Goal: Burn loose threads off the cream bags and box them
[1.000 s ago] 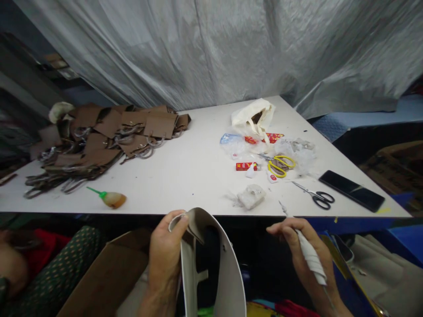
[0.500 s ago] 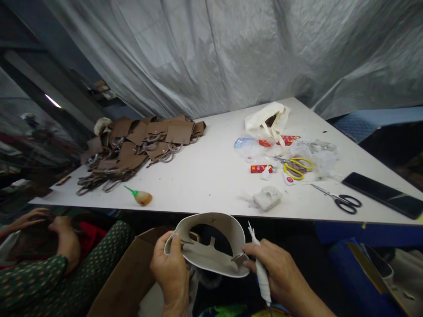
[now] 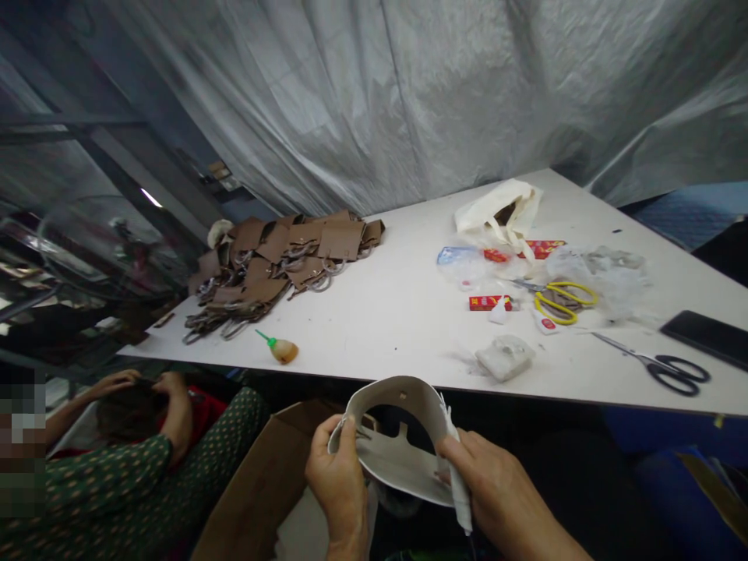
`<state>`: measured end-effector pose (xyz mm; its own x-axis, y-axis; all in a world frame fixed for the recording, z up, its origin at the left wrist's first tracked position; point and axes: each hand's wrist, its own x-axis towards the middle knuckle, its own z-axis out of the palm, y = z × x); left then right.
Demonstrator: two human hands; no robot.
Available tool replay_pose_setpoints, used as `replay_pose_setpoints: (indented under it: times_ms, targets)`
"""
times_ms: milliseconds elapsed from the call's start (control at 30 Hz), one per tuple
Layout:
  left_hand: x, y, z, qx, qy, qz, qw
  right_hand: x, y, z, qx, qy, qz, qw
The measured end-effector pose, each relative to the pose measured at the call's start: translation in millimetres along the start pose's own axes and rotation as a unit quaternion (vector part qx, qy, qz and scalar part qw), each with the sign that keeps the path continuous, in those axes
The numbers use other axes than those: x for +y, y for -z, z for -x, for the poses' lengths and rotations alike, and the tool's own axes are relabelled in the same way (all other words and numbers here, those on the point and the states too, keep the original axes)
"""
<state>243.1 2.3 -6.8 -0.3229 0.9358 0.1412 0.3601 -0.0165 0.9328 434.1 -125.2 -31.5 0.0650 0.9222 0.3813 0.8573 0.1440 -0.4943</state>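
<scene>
A silver sheet [image 3: 438,101] hangs behind the white desk [image 3: 374,312]. A pile of brown bags [image 3: 274,248] occupies the left portion of the desk. The pale curved piece [image 3: 397,463], bowed into a loop, is positioned between my hands, at the desk's near edge. My left hand [image 3: 342,483] pinches its left end between thumb and fingers. My right hand [image 3: 491,475] is closed around the white-wrapped tool [image 3: 460,495], tip upward, at the right end; whether it also grips the piece, I cannot tell.
</scene>
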Motion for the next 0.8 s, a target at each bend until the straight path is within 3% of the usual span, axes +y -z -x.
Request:
replay_pose_setpoints:
  times_ms: [167,333,600,800]
  targets:
    - [-3.4,2.0,0.5,0.0,-0.007,-0.017,1.0,6.6,-9.7,4.9,-0.015,-0.032,-0.009,0.999]
    - [-3.6,4.1,1.0,-0.011,-0.01,-0.026,1.0,8.9,-4.1,5.2,-0.033,-0.09,-0.117,0.989]
    - [-5.4,12.4,2.1,-0.015,-0.007,-0.045,0.999,15.4,-18.3,8.0,0.047,-0.22,-0.255,0.94]
    - [-4.9,21.0,5.6,-0.007,0.02,-0.003,1.0,13.6,-22.7,7.7,0.079,-0.276,-0.29,0.913]
